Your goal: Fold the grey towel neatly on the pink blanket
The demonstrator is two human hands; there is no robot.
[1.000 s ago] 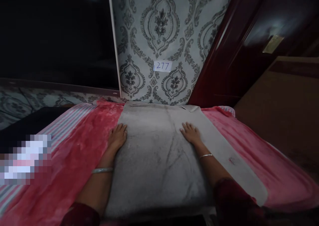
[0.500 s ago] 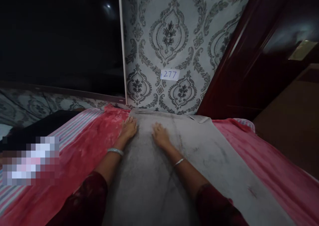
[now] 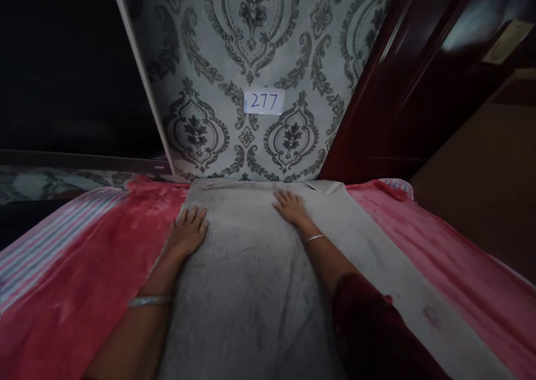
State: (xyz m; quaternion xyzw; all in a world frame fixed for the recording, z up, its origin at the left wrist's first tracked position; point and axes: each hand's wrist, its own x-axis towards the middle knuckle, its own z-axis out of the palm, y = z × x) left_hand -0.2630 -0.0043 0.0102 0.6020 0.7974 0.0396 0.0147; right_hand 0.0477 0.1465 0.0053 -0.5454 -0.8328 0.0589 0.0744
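Note:
A long grey cloth [image 3: 251, 268] lies spread over a red plush blanket [image 3: 104, 246]. Near the cloth's left edge my left hand [image 3: 189, 232] rests flat, palm down, fingers apart. My right hand [image 3: 292, 207] is farther forward, close to the far edge, with its fingers spread on the cloth and slightly blurred. Neither hand grips anything. The far right corner of the cloth [image 3: 329, 186] is folded over. Soft creases run along the middle of the cloth, and a small dark reddish mark [image 3: 431, 316] shows on its right part.
Beyond the far edge stands a patterned wall [image 3: 218, 78] bearing a paper label [image 3: 263, 101] marked 277. A large black screen [image 3: 75, 67] is at the left. To the right are a dark red door [image 3: 377, 112] and a brown box-like surface [image 3: 481, 162]. Striped fabric [image 3: 62, 223] borders the blanket.
My left hand has moved left and nearer to me along the cloth's edge. My right hand has shifted right and forward. The view has come closer to the wall.

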